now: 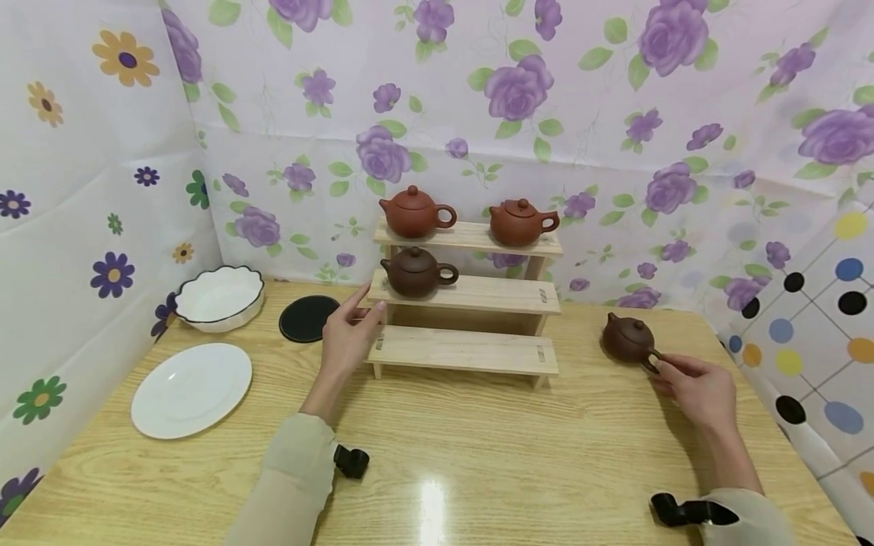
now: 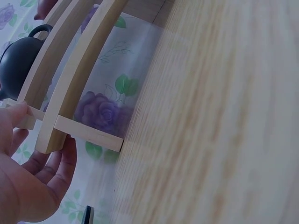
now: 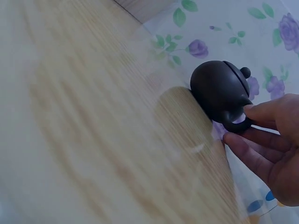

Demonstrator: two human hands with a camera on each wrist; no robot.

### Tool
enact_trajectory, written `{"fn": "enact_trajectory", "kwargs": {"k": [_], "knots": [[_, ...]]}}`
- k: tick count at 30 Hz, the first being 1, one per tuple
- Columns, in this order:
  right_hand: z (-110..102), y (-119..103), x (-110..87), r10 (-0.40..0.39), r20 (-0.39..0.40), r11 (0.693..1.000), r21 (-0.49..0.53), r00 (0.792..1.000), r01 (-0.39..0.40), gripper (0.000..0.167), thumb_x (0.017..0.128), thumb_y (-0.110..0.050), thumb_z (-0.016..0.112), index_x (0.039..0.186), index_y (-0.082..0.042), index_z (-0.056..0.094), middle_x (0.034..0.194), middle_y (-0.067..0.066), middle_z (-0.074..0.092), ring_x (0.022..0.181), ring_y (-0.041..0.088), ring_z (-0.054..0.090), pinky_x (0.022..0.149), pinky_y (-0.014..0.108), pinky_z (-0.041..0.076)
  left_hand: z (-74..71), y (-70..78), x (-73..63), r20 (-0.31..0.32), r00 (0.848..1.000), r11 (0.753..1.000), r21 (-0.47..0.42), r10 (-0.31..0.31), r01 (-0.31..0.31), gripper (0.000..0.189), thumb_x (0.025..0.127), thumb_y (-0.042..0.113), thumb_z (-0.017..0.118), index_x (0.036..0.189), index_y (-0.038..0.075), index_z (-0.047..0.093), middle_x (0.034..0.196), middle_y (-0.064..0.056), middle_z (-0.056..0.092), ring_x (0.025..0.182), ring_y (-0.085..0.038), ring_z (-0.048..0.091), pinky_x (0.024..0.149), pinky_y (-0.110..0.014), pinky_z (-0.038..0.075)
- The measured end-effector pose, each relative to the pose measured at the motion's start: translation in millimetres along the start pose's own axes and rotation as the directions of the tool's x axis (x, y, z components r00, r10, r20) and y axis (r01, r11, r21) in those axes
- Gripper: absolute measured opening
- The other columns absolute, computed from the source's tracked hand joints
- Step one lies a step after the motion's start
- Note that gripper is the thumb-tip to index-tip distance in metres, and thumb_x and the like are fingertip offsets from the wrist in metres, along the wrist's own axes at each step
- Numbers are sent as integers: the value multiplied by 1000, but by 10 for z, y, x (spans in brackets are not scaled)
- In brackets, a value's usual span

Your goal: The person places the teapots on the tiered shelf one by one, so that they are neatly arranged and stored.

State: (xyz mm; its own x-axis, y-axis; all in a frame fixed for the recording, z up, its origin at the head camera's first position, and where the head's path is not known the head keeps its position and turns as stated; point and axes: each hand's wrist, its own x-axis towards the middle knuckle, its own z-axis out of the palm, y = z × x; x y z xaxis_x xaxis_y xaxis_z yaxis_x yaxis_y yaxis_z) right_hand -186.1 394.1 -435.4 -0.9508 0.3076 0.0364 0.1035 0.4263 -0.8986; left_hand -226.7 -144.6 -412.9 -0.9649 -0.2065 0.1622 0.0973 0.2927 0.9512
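Note:
At the right of the table, my right hand (image 1: pixel 699 390) pinches the loop handle of a dark brown teapot (image 1: pixel 628 339). In the right wrist view the teapot (image 3: pixel 219 91) appears at the table's surface, its lid knob and handle showing. My left hand (image 1: pixel 348 337) holds the left end of a three-tier wooden stand (image 1: pixel 464 350). The left wrist view shows the thumb by the middle tier and curled fingers (image 2: pixel 63 172) around the end of the lowest one. Another dark brown teapot (image 1: pixel 415 274) sits on the middle tier, left side.
Two reddish-brown teapots, one at the left (image 1: pixel 412 214) and one at the right (image 1: pixel 517 224), stand on the top tier. Left of the stand are a black round mat (image 1: pixel 309 318), a white scalloped bowl (image 1: pixel 220 299) and a white plate (image 1: pixel 193 390). Flowered cloth (image 1: pixel 437 98) hangs behind.

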Motion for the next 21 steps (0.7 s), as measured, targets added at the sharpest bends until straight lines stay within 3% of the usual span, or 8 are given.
{"fn": "enact_trajectory", "kwargs": {"k": [9,21], "knots": [[14,36,9,12,-16,1000,18,1000,-11,46,106,-18,65,138,16,61,85,-26,67,77,3,77,74,25,62,18,9,-5,-4,1000,1000,-9,2,-2,51,105,41,68,154,37,56,112,-10,67,103,-23,68,82,-30,53],[64,49,28,29,-44,999,-12,999,-30,44,106,-19,66,136,12,65,89,-19,70,75,2,77,73,23,62,3,12,-21,4,1000,1000,-17,-5,6,52,105,43,67,155,36,54,113,-11,67,104,-25,69,79,-27,54]]}}
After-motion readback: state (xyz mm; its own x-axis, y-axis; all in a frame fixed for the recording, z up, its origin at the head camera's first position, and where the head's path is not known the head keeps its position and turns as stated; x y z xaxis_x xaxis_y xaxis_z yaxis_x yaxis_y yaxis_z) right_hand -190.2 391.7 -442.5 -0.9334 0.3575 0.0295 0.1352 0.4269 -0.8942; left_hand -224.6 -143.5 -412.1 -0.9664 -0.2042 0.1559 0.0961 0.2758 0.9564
